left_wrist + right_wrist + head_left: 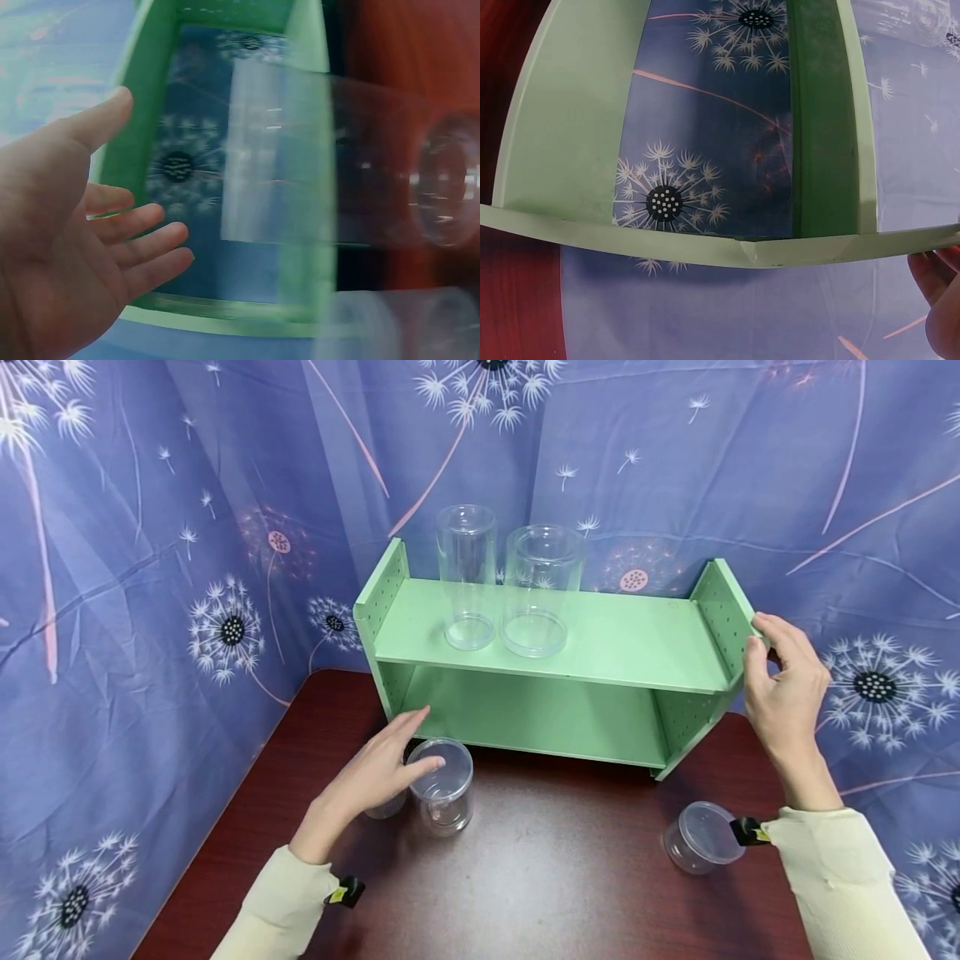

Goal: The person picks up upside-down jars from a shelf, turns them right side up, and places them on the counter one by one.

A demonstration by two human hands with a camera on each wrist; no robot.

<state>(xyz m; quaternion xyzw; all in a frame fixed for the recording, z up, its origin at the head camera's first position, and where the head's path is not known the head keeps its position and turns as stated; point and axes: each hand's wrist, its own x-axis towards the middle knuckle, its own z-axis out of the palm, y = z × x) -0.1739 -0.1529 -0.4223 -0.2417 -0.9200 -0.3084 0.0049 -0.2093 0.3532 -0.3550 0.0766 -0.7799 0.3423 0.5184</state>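
Observation:
A green two-tier shelf (600, 635) stands on the table, with two tall clear jars on its upper board: a narrow jar (468, 577) and a wider jar (542, 593). My right hand (787, 685) pinches the top edge of its right side panel between thumb and fingers; only part of that hand enters the right wrist view. Near the shelf's lower left front, my left hand (378, 768) reaches out with fingers extended, holding nothing. Its thumb overlaps a lidded clear jar (444, 797) in the head view. Behind that hand, another clear container (386, 807) is mostly hidden.
A small lidded clear jar (701, 839) stands on the dark red-brown table (525, 877) at the right, beside my right sleeve. Blue dandelion-print cloth (187, 527) hangs behind and to the left of the shelf. The shelf is open at the back.

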